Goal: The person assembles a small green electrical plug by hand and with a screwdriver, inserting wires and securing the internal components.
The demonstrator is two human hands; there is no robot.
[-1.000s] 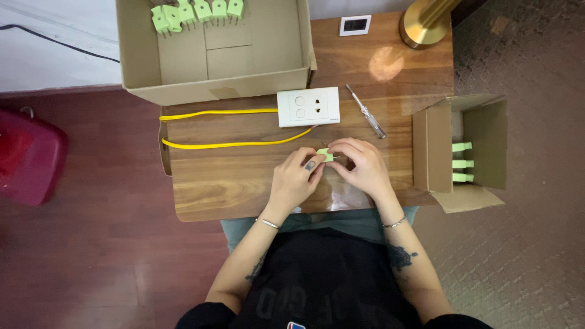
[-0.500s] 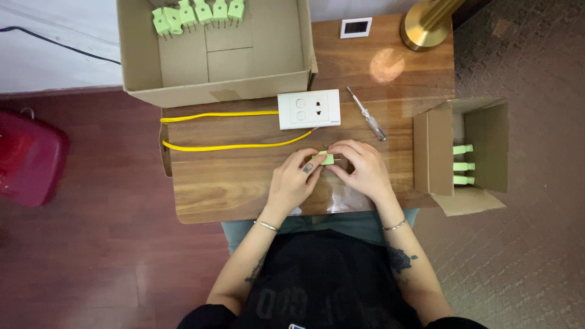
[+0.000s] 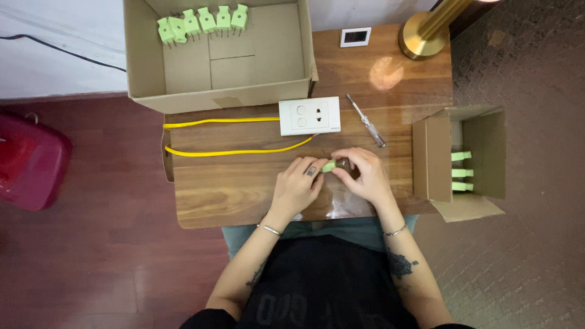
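Head view. Both hands meet over the near middle of the table [image 3: 231, 195]. The left hand [image 3: 297, 187] and right hand [image 3: 364, 176] close their fingers on one green plug [image 3: 329, 165] held between them, just above the tabletop. The plug's long axis runs roughly left to right, tilted slightly; the left hand holds its left end, the right hand covers its right end. Which end carries the pins cannot be told.

A white socket plate [image 3: 309, 115] lies flat just beyond the hands, with a yellow cable [image 3: 225, 151] looping from it to the table's left edge. A screwdriver [image 3: 366, 120] lies diagonally to the right of the plate.

Packages: a large open carton [image 3: 286, 55] sits at the far left of the table, with a row of green plugs [image 3: 202, 22] standing along its far wall. A small open carton [image 3: 429, 158] stands at the right edge, holding three more green plugs [image 3: 461, 172] stacked in a column. A small white square device [image 3: 356, 37] and a brass lamp base [image 3: 423, 41] occupy the far right. A red case [image 3: 27, 161] lies on the floor at left.
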